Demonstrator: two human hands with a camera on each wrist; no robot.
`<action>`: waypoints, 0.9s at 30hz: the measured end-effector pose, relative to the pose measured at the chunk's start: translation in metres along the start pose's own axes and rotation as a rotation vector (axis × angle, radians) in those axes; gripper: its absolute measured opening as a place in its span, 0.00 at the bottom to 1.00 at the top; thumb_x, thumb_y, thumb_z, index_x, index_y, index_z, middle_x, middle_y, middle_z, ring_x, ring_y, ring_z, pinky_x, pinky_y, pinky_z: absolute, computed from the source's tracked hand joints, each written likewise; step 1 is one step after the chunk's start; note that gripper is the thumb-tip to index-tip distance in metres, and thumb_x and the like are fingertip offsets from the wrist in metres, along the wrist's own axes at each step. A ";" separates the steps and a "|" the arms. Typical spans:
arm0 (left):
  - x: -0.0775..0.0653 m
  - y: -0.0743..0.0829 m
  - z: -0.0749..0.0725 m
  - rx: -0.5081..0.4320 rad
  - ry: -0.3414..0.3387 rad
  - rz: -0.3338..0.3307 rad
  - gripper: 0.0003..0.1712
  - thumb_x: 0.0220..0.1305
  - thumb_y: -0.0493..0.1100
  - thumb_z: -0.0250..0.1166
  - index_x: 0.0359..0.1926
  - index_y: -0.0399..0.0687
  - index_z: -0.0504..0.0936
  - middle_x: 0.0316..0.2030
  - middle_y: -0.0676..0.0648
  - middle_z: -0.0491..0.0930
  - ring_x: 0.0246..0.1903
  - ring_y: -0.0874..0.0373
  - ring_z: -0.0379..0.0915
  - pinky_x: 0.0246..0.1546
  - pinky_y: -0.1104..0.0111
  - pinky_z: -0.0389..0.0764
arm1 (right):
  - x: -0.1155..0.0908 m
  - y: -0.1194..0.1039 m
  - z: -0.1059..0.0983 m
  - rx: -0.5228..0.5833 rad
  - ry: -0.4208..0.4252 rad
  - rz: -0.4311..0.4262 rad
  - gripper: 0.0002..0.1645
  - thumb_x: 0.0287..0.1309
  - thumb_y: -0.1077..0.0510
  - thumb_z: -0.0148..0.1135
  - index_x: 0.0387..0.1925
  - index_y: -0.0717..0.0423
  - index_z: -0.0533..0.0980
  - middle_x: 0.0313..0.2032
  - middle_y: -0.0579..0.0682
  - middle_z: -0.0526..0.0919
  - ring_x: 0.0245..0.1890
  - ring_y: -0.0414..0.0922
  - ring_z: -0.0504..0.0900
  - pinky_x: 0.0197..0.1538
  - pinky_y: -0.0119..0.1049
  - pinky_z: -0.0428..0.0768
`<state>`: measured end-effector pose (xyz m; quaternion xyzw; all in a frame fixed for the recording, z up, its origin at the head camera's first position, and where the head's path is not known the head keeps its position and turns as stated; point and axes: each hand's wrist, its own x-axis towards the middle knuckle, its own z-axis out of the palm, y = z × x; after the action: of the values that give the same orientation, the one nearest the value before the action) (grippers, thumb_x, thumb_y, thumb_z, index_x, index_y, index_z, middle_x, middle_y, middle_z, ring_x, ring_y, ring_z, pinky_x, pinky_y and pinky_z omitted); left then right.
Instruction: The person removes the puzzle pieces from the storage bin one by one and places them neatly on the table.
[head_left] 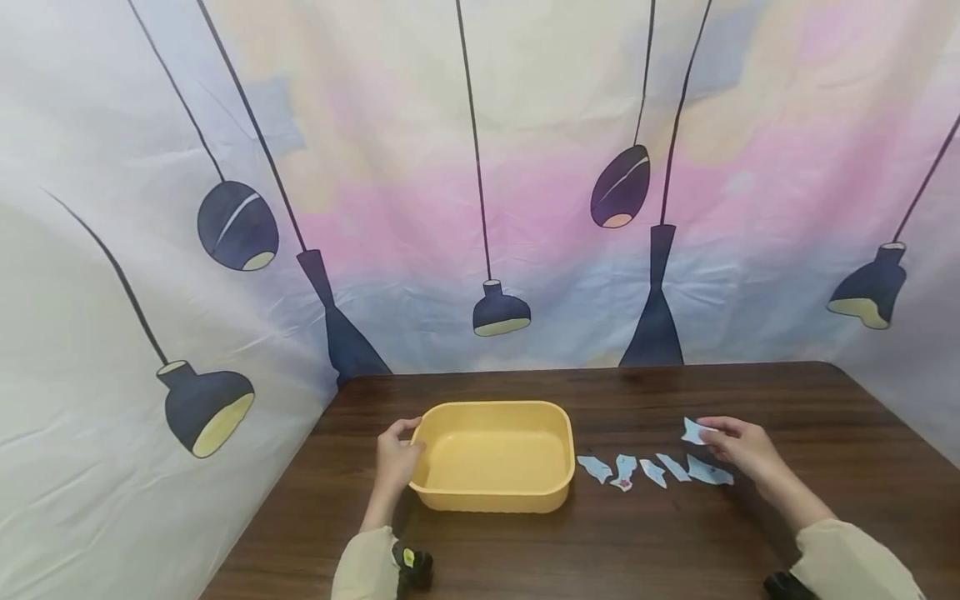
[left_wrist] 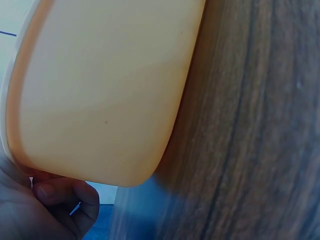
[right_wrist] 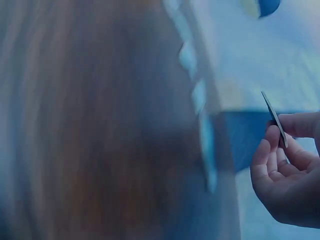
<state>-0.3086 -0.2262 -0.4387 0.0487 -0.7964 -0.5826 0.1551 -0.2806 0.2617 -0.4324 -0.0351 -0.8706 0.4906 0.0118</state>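
Observation:
A yellow plastic basin stands on the dark wooden table. My left hand grips its left end, and the left wrist view shows curled fingers under the rim. To the right, my right hand pinches a light blue cut piece between thumb and fingers, held above the table. Seen edge-on in the right wrist view, that piece is thin and flat. Several similar irregular pieces lie in a row between the basin and my right hand, from a leftmost piece to a rightmost one.
The brown wooden table reaches back to a pastel curtain printed with dark hanging lamps. Curtain also hangs along the left and right sides. Black devices are worn at both wrists.

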 end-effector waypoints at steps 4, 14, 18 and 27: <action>0.000 0.002 0.001 0.007 -0.014 -0.001 0.25 0.52 0.23 0.54 0.53 0.28 0.77 0.26 0.29 0.84 0.18 0.58 0.79 0.17 0.70 0.78 | -0.003 0.025 -0.021 -0.074 0.006 0.018 0.30 0.69 0.52 0.51 0.59 0.76 0.68 0.45 0.67 0.81 0.36 0.38 0.80 0.40 0.34 0.83; 0.003 0.003 0.001 0.042 -0.012 -0.014 0.25 0.52 0.25 0.54 0.54 0.32 0.78 0.23 0.34 0.84 0.16 0.61 0.77 0.17 0.71 0.78 | -0.009 0.049 -0.043 -0.200 -0.036 0.010 0.26 0.69 0.56 0.49 0.56 0.77 0.70 0.42 0.65 0.80 0.35 0.41 0.75 0.34 0.32 0.77; 0.005 0.005 0.000 0.072 -0.028 -0.005 0.25 0.53 0.26 0.54 0.54 0.33 0.77 0.23 0.34 0.84 0.16 0.61 0.77 0.17 0.71 0.78 | -0.006 0.045 -0.040 -0.272 -0.019 -0.023 0.23 0.66 0.59 0.51 0.52 0.76 0.73 0.44 0.71 0.80 0.40 0.55 0.79 0.39 0.43 0.79; 0.012 0.009 -0.010 0.372 -0.041 0.037 0.25 0.56 0.34 0.58 0.57 0.45 0.78 0.16 0.45 0.80 0.15 0.62 0.70 0.15 0.71 0.68 | 0.001 0.033 -0.032 -0.327 0.036 -0.070 0.19 0.63 0.62 0.54 0.48 0.76 0.74 0.43 0.73 0.80 0.40 0.60 0.80 0.39 0.49 0.79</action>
<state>-0.3163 -0.2356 -0.4255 0.0499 -0.8941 -0.4232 0.1379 -0.2784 0.3066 -0.4441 -0.0150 -0.9392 0.3410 0.0386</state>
